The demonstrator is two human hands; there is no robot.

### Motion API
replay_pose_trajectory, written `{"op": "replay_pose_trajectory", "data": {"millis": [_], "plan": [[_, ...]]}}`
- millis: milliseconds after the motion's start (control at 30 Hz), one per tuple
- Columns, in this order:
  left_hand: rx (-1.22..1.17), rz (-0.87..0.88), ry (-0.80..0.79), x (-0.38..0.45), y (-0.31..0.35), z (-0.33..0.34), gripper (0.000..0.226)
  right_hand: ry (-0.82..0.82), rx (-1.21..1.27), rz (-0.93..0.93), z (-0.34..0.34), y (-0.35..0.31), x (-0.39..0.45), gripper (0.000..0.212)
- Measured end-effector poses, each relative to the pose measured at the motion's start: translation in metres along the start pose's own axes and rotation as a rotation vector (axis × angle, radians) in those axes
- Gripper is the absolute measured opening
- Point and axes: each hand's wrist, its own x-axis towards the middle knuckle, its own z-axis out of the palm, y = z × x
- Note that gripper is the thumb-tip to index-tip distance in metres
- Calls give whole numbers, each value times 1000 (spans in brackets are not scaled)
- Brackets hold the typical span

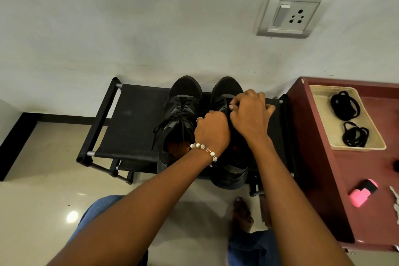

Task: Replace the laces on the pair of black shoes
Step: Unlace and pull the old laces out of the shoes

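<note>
Hands on right black shoe (228, 101) atop shoe rack (133, 119) | our right hand (250, 114) pinches its lace, left hand (212, 127) curls steadying it | spare laces (345, 104) wait in tray (323, 119) nearby

white wall (129, 17), glossy floor (43, 190), maroon cabinet (323, 179)

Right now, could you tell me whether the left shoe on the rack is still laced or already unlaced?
Still laced: the left shoe shows a black lace criss-crossing its eyelets, with loose, untied ends trailing over its side.
</note>
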Motion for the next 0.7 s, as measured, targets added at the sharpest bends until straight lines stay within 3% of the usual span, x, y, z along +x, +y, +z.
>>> {"op": "replay_pose_trajectory", "data": {"millis": [100, 233, 300, 367, 433, 567, 700], "plan": [[-20, -5, -11, 1, -1, 0, 21, 78, 458, 106, -9, 4, 5, 12], [-36, -29, -35, 0, 1, -1, 25, 212, 1443, 267, -37, 13, 13, 21], [-30, -33, -38, 1, 1, -1, 25, 242, 1647, 312, -43, 18, 13, 20], [-22, -31, -32, 2, 1, 0, 23, 240, 1475, 333, -38, 21, 12, 15], [-24, -31, -32, 3, 1, 1, 24, 196, 1100, 242, -26, 22, 12, 9], [-17, -26, -20, 4, 0, 3, 26, -108, 275, -92, -5, 19, 9, 22], [0, -6, -17, 3, 0, 2, 23, -114, 6, -70, -4, 6, 2, 21]]}}
